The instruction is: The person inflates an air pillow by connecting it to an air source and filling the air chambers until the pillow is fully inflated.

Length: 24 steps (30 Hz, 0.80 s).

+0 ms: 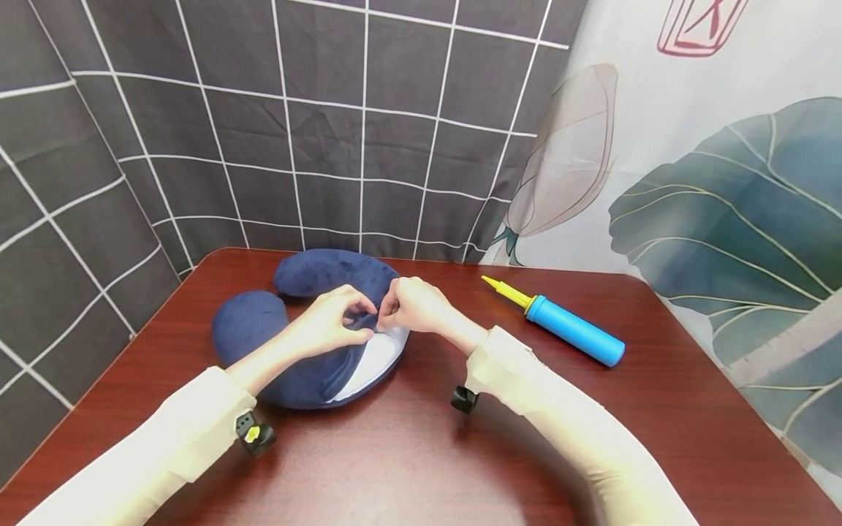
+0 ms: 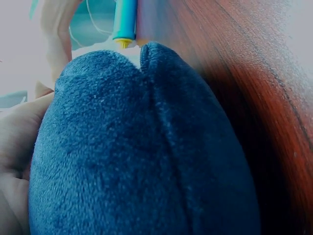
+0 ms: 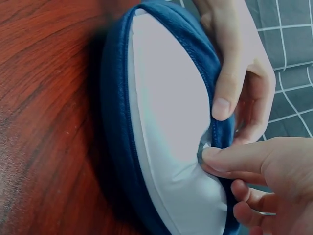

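Note:
A navy plush U-shaped neck pillow (image 1: pixel 246 329) lies on the table. Its zipped cover (image 3: pixel 116 93) gapes along the outer edge, baring a smooth white inner cushion (image 3: pixel 168 83). My left hand (image 1: pixel 329 321) holds the cover's edge beside the opening, thumb on the zip side and fingers curled behind. At the white cushion, my right hand (image 1: pixel 417 303) pinches a small clear valve (image 3: pixel 201 151) between thumb and index finger; the fingertips partly hide it. In the left wrist view, the plush cover (image 2: pixel 107 147) fills most of the picture.
A blue hand pump (image 1: pixel 575 332) with a yellow nozzle (image 1: pixel 506 291) lies to the right of the pillow on the reddish-brown wooden table (image 1: pixel 395 467). Behind the table hangs a dark grid-patterned cloth (image 1: pixel 322 139), with a leaf-print curtain (image 1: pixel 737 219) at the right.

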Each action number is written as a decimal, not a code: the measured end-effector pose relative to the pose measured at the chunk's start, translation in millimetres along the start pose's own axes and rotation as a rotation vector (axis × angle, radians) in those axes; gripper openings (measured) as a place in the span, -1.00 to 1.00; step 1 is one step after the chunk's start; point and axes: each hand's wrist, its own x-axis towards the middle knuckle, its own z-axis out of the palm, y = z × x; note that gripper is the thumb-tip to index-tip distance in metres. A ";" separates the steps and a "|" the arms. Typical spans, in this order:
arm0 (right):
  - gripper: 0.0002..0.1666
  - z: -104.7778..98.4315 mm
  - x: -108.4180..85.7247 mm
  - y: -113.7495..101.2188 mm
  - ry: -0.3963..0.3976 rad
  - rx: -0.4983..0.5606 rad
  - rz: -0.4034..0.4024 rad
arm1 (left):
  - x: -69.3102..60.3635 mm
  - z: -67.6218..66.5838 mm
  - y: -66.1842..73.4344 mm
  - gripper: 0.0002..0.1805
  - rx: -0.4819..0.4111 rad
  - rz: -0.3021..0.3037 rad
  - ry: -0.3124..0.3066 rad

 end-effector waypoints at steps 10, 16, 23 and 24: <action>-0.88 8.8 -3.5 -2.8 0.046 0.025 0.061 | -0.8 -2.1 1.2 -0.69 -0.009 -0.014 -0.005; -0.89 16.6 -9.5 -0.9 0.128 0.040 0.060 | -1.1 -1.4 0.2 -0.69 -0.017 -0.016 -0.011; -0.87 25.8 -21.4 2.9 0.260 0.032 -0.004 | -1.5 -1.7 0.9 -0.68 -0.025 -0.004 -0.005; -0.87 26.4 -23.1 3.4 0.275 0.037 -0.010 | -1.6 -2.3 1.1 -0.67 -0.027 -0.006 -0.009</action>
